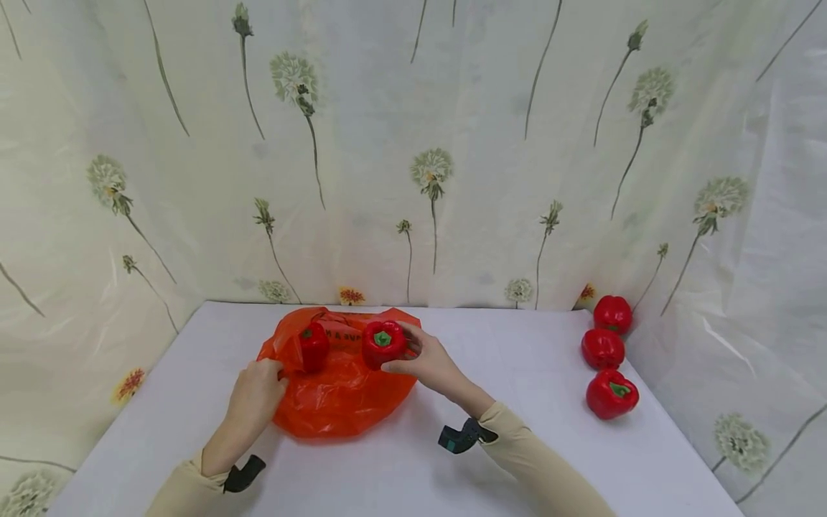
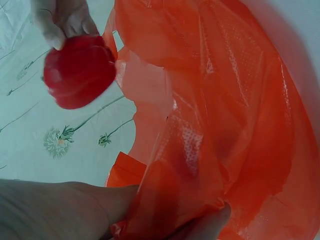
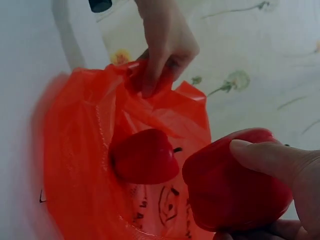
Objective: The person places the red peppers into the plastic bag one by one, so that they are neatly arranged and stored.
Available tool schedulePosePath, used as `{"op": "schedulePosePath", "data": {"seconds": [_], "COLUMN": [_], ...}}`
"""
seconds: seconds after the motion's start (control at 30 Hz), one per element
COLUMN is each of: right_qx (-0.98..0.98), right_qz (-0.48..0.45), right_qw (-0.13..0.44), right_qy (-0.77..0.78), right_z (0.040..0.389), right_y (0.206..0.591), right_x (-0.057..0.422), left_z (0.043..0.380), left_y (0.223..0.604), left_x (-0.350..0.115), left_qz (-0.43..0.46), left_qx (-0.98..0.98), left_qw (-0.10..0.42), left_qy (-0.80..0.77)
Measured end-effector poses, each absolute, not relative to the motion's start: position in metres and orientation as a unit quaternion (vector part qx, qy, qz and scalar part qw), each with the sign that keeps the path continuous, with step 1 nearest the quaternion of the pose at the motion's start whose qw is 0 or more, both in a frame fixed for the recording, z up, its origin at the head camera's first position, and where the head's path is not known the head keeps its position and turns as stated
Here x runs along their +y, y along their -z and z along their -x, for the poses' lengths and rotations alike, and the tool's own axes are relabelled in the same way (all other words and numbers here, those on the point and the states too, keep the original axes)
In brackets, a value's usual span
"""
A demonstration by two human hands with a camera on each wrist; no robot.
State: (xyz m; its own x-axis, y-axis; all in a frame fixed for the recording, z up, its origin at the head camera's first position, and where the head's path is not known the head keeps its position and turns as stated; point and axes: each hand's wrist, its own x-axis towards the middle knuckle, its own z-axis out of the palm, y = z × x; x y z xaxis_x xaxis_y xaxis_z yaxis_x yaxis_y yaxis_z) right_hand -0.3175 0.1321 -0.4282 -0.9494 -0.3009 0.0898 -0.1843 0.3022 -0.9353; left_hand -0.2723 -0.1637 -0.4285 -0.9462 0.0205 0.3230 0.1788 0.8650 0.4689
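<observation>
An orange-red plastic bag (image 1: 349, 406) with dark print lies on the white table, its mouth spread. My left hand (image 1: 257, 393) pinches the bag's left edge between thumb and fingers. One red bell pepper (image 3: 146, 157) lies at the bag's mouth, close to the left hand. A second red bell pepper (image 1: 384, 345), green stem showing in the head view, is gripped in my right hand (image 1: 431, 361) over the bag's right part. In the left wrist view that held pepper (image 2: 79, 72) hangs beside the bag's edge.
Three more red bell peppers stand in a row along the table's right side: a rear one (image 1: 612, 314), a middle one (image 1: 603, 349) and a front one (image 1: 611, 394). A dandelion-print curtain (image 1: 478, 237) hangs behind the table (image 1: 517, 402) and at both sides.
</observation>
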Motion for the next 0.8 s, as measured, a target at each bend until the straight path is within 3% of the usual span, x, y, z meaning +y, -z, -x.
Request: {"op": "schedulePosePath", "data": {"seconds": [0.23,0.53,0.8], "right_qx": [0.806,0.811,0.812], "right_qz": [0.145,0.15,0.131], "right_qw": [0.067,0.031,0.033], "right_qy": [0.57,0.565,0.567], "right_z": [0.34,0.359,0.372], "right_y": [0.45,0.463,0.476], "right_x": [0.11,0.086,0.071], "left_z": [0.271,0.271,0.271], "left_y": [0.43,0.429,0.429], "left_x": [-0.163,-0.163,-0.162], "left_qz": [0.055,0.067,0.062], "left_qx": [-0.953,-0.951,-0.952], "left_qw": [0.154,0.17,0.159], "left_qy": [0.254,0.249,0.254]}}
